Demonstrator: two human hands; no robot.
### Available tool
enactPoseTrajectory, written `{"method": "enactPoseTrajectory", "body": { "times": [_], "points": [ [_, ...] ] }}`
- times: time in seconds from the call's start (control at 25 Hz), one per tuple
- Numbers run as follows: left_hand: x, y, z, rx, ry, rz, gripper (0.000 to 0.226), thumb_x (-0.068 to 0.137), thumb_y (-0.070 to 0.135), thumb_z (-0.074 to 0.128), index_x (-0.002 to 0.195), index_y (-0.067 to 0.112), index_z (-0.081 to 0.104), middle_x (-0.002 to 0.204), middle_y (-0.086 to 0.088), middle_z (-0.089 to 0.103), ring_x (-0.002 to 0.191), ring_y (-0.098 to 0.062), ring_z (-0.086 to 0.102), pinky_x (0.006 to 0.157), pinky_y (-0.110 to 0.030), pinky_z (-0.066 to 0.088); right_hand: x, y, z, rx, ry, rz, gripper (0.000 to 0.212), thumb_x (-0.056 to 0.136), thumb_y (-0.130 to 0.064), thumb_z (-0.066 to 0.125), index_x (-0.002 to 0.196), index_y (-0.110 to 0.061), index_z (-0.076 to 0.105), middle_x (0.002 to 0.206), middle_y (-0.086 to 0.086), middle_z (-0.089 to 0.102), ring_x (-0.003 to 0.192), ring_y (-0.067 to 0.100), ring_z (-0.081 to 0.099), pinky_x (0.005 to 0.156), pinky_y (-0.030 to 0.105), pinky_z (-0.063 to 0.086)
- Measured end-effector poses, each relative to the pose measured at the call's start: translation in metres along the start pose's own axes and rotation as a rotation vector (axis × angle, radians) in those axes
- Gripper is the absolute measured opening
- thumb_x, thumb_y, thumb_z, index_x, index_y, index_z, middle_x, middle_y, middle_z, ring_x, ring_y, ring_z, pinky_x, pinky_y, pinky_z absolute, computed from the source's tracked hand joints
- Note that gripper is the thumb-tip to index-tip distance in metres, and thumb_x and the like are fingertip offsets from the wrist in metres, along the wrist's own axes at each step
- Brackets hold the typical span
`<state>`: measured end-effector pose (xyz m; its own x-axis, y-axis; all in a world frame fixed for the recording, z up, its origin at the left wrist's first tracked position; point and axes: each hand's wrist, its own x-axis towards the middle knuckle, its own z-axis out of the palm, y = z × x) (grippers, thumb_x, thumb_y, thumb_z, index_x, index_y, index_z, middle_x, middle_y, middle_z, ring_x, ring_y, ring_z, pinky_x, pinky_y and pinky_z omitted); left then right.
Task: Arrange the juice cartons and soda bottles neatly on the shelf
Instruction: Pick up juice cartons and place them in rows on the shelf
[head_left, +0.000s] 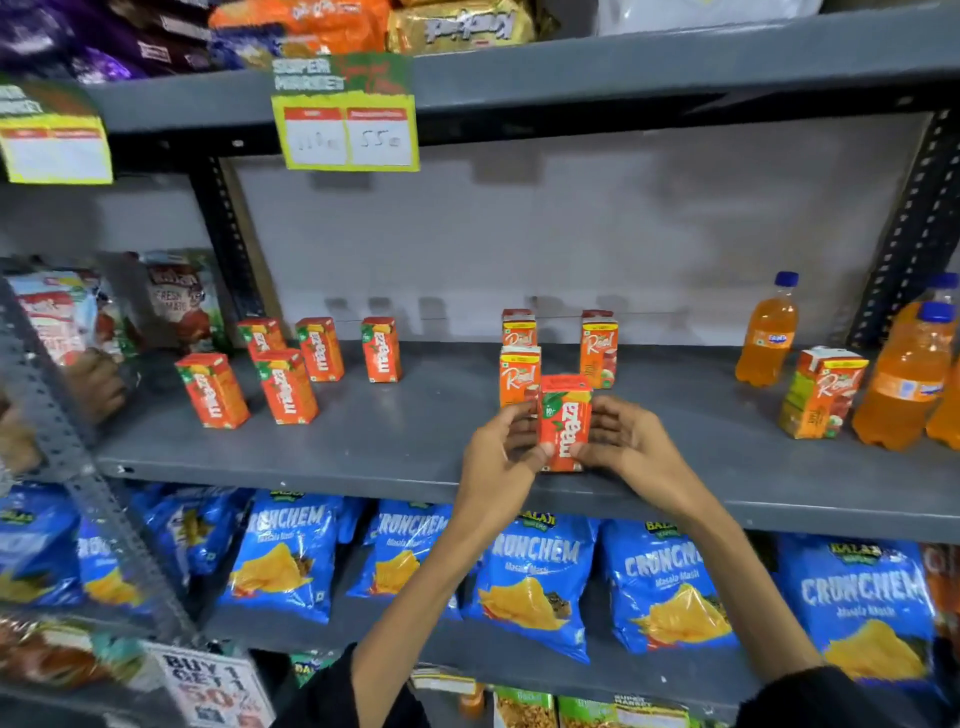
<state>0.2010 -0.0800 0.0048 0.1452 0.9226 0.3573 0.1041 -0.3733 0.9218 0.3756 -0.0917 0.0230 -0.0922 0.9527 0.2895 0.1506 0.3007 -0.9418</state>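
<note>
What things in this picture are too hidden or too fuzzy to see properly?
All in the head view:
- Maaza carton: its sides are covered by the left hand and right hand.
- Front Real carton: its lower part is hidden behind the held carton and the fingers.
- Soda bottles at the right edge: cut off by the frame, so their count is unclear.
- Price tag: the left number is too blurred to read.

free: bare shelf (415, 431) between Maaza cartons (285, 384) and Real cartons (519, 374) | blocked right: Fanta bottles (906, 379)
</note>
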Motion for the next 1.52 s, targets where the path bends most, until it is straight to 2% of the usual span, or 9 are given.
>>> {"method": "enactPoseTrajectory", "body": {
  "times": [0.24, 0.48, 0.72, 0.84, 1.08, 1.16, 1.24, 1.32, 1.52],
  "points": [
    [-0.002, -0.020, -0.116, 0.081, 0.049, 0.019, 0.039, 0.090, -0.005, 0.065, 0.115, 0.024, 0.062, 0.104, 0.004, 0.074, 0.092, 0.001, 0.071, 0.087, -0.019, 0.056, 0.035, -0.003, 0.110, -0.008, -0.057, -0.026, 0.044, 0.079, 0.009, 0.070, 0.119, -0.005, 0.059, 0.112, 0.014, 0.071, 0.103, 0.020, 0.069, 0.091, 0.032, 0.056],
    [0.036, -0.054, -0.197, 0.142, 0.089, -0.050, 0.039, 0.091, -0.006, 0.062, 0.128, 0.006, 0.060, 0.117, -0.012, 0.074, 0.109, -0.023, 0.071, 0.101, -0.040, 0.056, 0.090, 0.003, 0.202, -0.063, -0.013, -0.008, 0.044, 0.080, 0.009, 0.068, 0.120, -0.006, 0.055, 0.099, 0.000, 0.069, 0.083, -0.003, 0.070, 0.076, 0.016, 0.054],
    [0.073, -0.067, -0.215, 0.146, 0.089, -0.067, 0.035, 0.092, -0.008, 0.059, 0.123, 0.006, 0.062, 0.117, -0.013, 0.073, 0.111, -0.025, 0.070, 0.098, -0.035, 0.056, 0.126, 0.005, 0.235, -0.120, 0.075, 0.010, 0.044, 0.085, 0.009, 0.064, 0.127, 0.002, 0.050, 0.108, 0.006, 0.063, 0.093, 0.011, 0.065, 0.072, 0.008, 0.053],
    [0.080, -0.067, -0.214, 0.158, 0.091, -0.076, 0.036, 0.092, -0.009, 0.059, 0.126, 0.004, 0.060, 0.120, -0.014, 0.072, 0.111, -0.021, 0.068, 0.093, -0.026, 0.054, 0.137, 0.011, 0.238, -0.137, 0.091, 0.023, 0.047, 0.087, 0.006, 0.064, 0.130, 0.001, 0.049, 0.117, 0.010, 0.063, 0.107, 0.021, 0.064, 0.074, 0.010, 0.054],
    [0.070, -0.070, -0.210, 0.253, 0.126, -0.071, 0.043, 0.095, 0.005, 0.062, 0.137, 0.009, 0.056, 0.133, -0.008, 0.067, 0.125, -0.021, 0.062, 0.107, -0.032, 0.049, 0.129, 0.016, 0.228, -0.129, 0.114, 0.067, 0.060, 0.085, -0.005, 0.070, 0.139, -0.005, 0.044, 0.130, 0.015, 0.061, 0.118, 0.025, 0.062, 0.100, 0.036, 0.051],
    [0.045, -0.067, -0.200, 0.321, 0.242, 0.014, 0.050, 0.093, 0.012, 0.067, 0.140, 0.012, 0.052, 0.139, -0.002, 0.058, 0.128, -0.014, 0.053, 0.110, -0.017, 0.039, 0.112, 0.015, 0.218, -0.114, 0.137, 0.056, 0.061, 0.087, -0.006, 0.068, 0.141, -0.006, 0.042, 0.130, 0.013, 0.059, 0.118, 0.023, 0.061, 0.099, 0.030, 0.050],
    [0.013, -0.058, -0.178, 0.303, 0.356, 0.131, 0.044, 0.093, 0.013, 0.068, 0.135, 0.015, 0.055, 0.132, 0.002, 0.055, 0.120, -0.008, 0.051, 0.103, -0.009, 0.037, 0.089, 0.014, 0.202, -0.117, 0.161, 0.012, 0.050, 0.089, -0.006, 0.065, 0.137, -0.007, 0.049, 0.124, 0.013, 0.065, 0.111, 0.022, 0.065, 0.095, 0.027, 0.052],
    [-0.013, -0.048, -0.146, 0.233, 0.389, 0.224, 0.033, 0.093, 0.013, 0.067, 0.126, 0.017, 0.060, 0.123, 0.003, 0.059, 0.114, -0.010, 0.057, 0.101, -0.023, 0.045, 0.061, 0.013, 0.179, -0.137, 0.213, -0.046, 0.035, 0.091, -0.008, 0.063, 0.126, -0.012, 0.060, 0.111, 0.012, 0.073, 0.103, 0.021, 0.070, 0.092, 0.031, 0.055],
    [-0.035, -0.011, -0.037, 0.011, 0.237, 0.189, 0.013, 0.097, 0.015, 0.063, 0.106, 0.022, 0.067, 0.099, 0.010, 0.071, 0.095, -0.009, 0.068, 0.085, -0.024, 0.055, -0.009, 0.013, 0.075, -0.290, 0.384, -0.070, 0.018, 0.092, -0.014, 0.062, 0.103, -0.024, 0.074, 0.093, -0.004, 0.077, 0.089, 0.009, 0.073, 0.085, 0.028, 0.057]
  ]
}}
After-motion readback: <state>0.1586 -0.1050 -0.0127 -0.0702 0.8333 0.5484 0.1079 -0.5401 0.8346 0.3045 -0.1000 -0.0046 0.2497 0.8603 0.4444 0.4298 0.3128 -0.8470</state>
